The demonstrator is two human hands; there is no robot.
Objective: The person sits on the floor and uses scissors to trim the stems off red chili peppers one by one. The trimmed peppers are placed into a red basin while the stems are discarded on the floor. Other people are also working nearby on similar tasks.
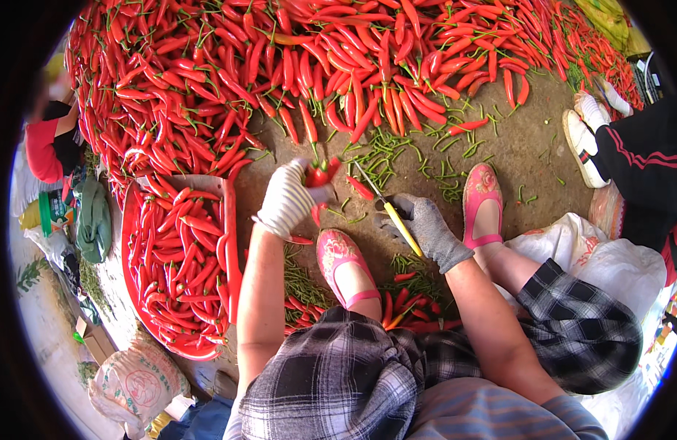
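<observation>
My left hand, in a white striped glove, is closed around several red chili peppers whose green stems point up and away. My right hand, in a grey glove, holds a slim tool with a yellow handle and a narrow metal blade, perhaps scissors or a knife; its tip points toward the left hand. One loose red pepper is between the hands, near the blade. Cut green stems lie scattered on the concrete floor just beyond. A large heap of red peppers spreads across the far side.
A red plastic scoop or basin full of peppers stands at my left. My feet in pink embroidered shoes flank the cut stems. White woven sacks lie at the right, near another person's leg and white shoe. A further person sits at far left.
</observation>
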